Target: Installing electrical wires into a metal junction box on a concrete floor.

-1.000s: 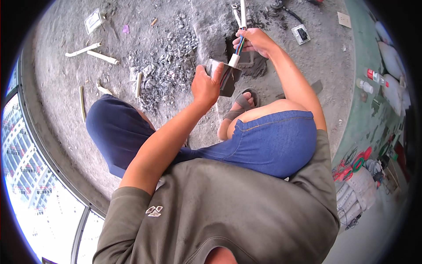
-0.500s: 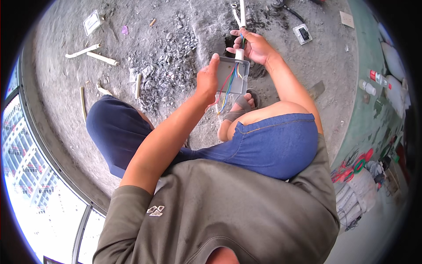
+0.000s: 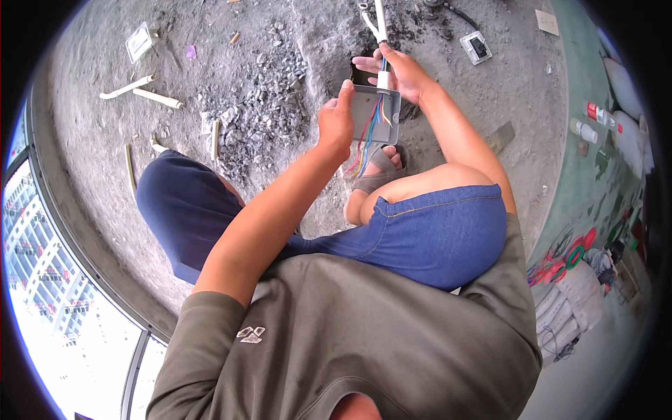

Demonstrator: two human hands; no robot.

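My left hand [image 3: 337, 120] grips the left side of a shallow grey junction box [image 3: 365, 98], thumb along its edge. A short white conduit fitting [image 3: 384, 79] enters the box's far wall. Red, blue, green and yellow wires [image 3: 368, 135] come through it and hang loose over the near edge. My right hand [image 3: 409, 75] is just beyond the box, its thumb on the bundle at the end of a long white conduit pipe [image 3: 380, 21]. Its other fingers pass behind the wires, partly stretched out. Between pipe and fitting a short stretch of bare wires shows.
Gravel [image 3: 262, 98] is heaped left of a dark hole [image 3: 360, 72] in the rough floor. Offcuts of white pipe [image 3: 157, 98] lie farther left. A black-and-white socket piece [image 3: 477, 48] is at far right. Bottles [image 3: 584, 131] and bags stand along the right side.
The junction box has shifted slightly right and toward the far side, with both hands still at it. The fingers of my right hand reach farther left behind the wires.
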